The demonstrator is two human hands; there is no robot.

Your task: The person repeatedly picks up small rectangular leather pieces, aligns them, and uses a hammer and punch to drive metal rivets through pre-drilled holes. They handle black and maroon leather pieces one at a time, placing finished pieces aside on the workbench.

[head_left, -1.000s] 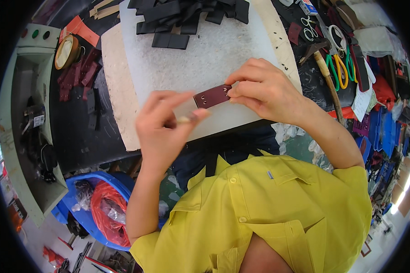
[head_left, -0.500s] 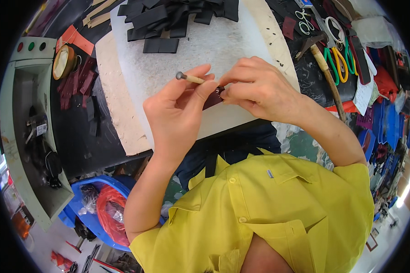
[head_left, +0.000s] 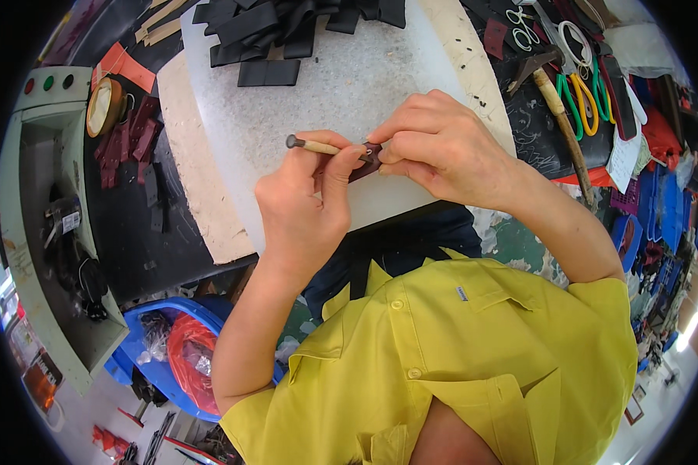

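Both my hands meet over the near part of a white, translucent board, around a small maroon strip (head_left: 357, 172) that looks like leather. My left hand (head_left: 306, 205) is closed round a thin tool (head_left: 318, 146) with a pale handle and a dark rounded knob at its left end. The tool's other end points at the strip beside my left thumb; its exact contact is hard to make out. My right hand (head_left: 442, 151) pinches the strip's right end between thumb and fingers. A small light-coloured spot shows on the strip there.
Black strips (head_left: 275, 35) lie heaped on the board's far side. Maroon pieces (head_left: 132, 143) and a tape roll (head_left: 105, 107) are at left, by a grey metal box (head_left: 50, 101). To the right lie a wooden-handled hammer (head_left: 558, 108) and scissors (head_left: 585, 105). A blue tub (head_left: 155, 372) stands below.
The tool has tipped closer to level, its knob shifting left and slightly down. My left hand has turned and moved a little to the right. My right hand keeps pinching the strip.
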